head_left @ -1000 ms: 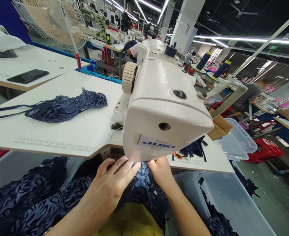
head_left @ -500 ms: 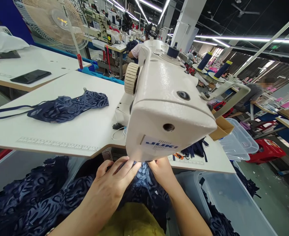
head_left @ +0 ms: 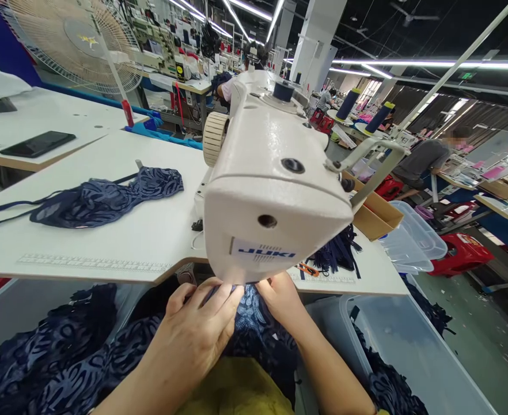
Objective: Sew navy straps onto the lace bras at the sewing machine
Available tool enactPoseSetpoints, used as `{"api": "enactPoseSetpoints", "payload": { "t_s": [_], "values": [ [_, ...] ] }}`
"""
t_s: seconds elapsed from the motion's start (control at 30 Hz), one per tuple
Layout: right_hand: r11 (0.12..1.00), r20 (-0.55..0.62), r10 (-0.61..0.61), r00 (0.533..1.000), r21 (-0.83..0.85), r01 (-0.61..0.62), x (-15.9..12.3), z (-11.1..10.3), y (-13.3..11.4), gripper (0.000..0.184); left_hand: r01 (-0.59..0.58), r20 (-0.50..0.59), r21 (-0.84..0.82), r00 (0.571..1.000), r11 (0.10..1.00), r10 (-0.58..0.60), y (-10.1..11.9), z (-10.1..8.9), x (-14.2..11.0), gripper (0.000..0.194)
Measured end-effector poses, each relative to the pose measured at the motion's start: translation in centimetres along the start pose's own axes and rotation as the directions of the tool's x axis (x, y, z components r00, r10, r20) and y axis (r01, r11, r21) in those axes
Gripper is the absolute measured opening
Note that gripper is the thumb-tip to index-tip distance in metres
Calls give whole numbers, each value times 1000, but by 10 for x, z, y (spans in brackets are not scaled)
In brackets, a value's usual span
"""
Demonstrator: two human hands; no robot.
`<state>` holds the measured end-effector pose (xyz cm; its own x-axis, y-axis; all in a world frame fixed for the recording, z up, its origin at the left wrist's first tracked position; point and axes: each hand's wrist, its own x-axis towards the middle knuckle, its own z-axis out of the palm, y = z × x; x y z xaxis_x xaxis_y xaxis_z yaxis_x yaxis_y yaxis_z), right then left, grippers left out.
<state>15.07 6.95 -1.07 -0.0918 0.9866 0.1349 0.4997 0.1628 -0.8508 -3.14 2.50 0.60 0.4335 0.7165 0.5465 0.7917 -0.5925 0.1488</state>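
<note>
Lace garment: navy, held at the near table edge, just under the machine head; its upper end is hidden, its lower part is draped toward the lap.
Left hand: bent fingers are closed on the fabric; the fingertips are partly covered by the machine.
Right hand: the fabric is pinched opposite the left hand; the exact fingertip contact cannot be told.
Sewing machine: marked JUKI, stood on the white table.
Left bin: translucent plastic; navy patterned pieces are heaped at it, below the table.
Right bin: translucent plastic, placed below the table edge; dark lace pieces are gathered along its near side.
Cardboard box: open-topped, set behind a bundle of navy strips; its inside is only partly seen.
Clear tubs: nested just beyond the box.
Bra: navy, laid flat left of the machine, its straps trailed outward.
Phone: laid on the adjoining table.
</note>
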Motion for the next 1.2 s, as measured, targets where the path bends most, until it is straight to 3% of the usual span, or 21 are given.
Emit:
{"api": "enactPoseSetpoints", "payload": {
  "t_s": [0.23, 0.43, 0.6, 0.77, 1.0, 1.2],
  "values": [
    [999, -32, 15, 999, 31, -14, -1, -1, 2, 10, -56, 10, 73, 998, 996, 55, 6, -3, 1, 40],
    [992, -18, 9, 1000, 127, -6, -13, 3, 0, 6, -26, 6, 10, 1000, 1000, 25, 2, -2, -8, 39],
    [987, -17, 47, 999, 152, -44, -17, 7, -3, 4, -165, -72, -23, 984, 986, 163, 2, 8, -19, 44],
    [993, -60, 69, 996, 103, -62, -14, 5, -3, 4, -87, -18, 3, 996, 996, 87, 10, 11, -22, 38],
    [998, -77, 69, 995, 14, -68, -11, 4, -5, 4, -58, -89, 41, 994, 997, 62, 15, 11, -19, 35],
    [998, -90, 58, 994, -16, -59, -10, 4, -6, 7, -28, -64, 14, 998, 1000, 28, 14, 10, -17, 37]
  ]
}}
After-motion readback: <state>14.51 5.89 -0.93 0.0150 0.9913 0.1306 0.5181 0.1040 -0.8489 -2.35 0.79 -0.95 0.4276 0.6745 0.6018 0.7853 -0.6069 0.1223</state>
